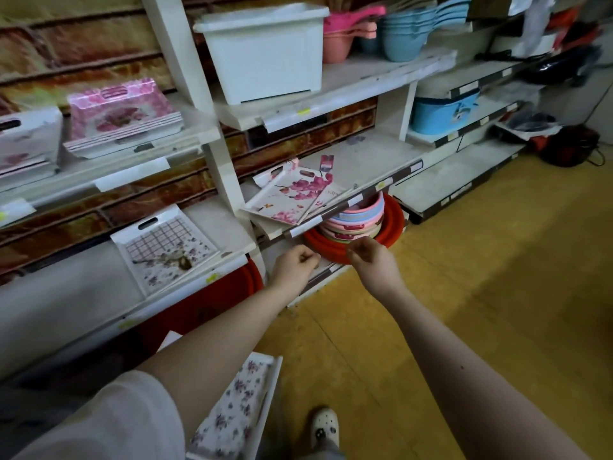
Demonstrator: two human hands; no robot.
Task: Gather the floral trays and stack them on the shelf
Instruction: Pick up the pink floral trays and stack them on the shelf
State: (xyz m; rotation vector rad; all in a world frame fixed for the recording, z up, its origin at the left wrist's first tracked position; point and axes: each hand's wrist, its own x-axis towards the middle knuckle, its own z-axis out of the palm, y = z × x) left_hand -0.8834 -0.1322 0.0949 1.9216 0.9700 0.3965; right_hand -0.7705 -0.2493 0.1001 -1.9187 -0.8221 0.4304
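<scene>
Two empty hands, left [296,267] loosely curled and right [372,257] half-open, hover below the floral trays [292,195].

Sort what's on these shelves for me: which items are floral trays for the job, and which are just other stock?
Job:
pink blossom trays, loosely piled on the middle shelf
grid-pattern floral tray
pink floral tray stack
purple-flowered tray, low by the person's legs

Not the job:
white storage bin
blue ladles
stacked basins
blue tub
</scene>
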